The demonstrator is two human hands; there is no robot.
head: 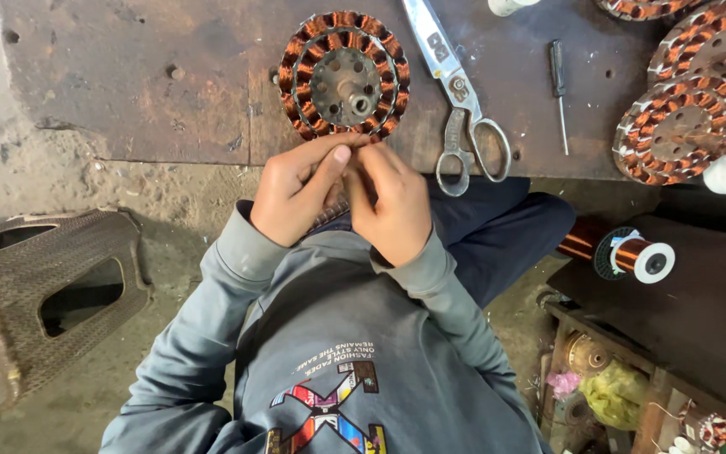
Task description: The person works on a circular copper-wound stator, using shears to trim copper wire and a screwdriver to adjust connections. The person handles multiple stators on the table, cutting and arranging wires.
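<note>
Grey sweatshirt sleeves (212, 311) fill the bottom of my feed, both arms bent inward over a lap in dark blue trousers (506, 235). My left hand (300, 195) and right hand (390, 206) meet just beyond the chest, fingertips pinched together over something too thin for me to make out; I cannot tell what, if anything, they grasp. Just past the fingertips, at the near edge of the worn wooden workbench (128, 84), lies a round stator wound with copper coils (344, 76), flat on the board, a metal hub at its centre. To its right rest large metal scissors (464, 109), handles toward me, then a thin dark screwdriver (558, 88). More wound stators (682, 126) are stacked at the bench's right end. A spool of copper wire (632, 255) lies on a dark surface to my right, and a brown perforated plastic stool (35, 294) lies tipped over on the dirt floor to my left.
</note>
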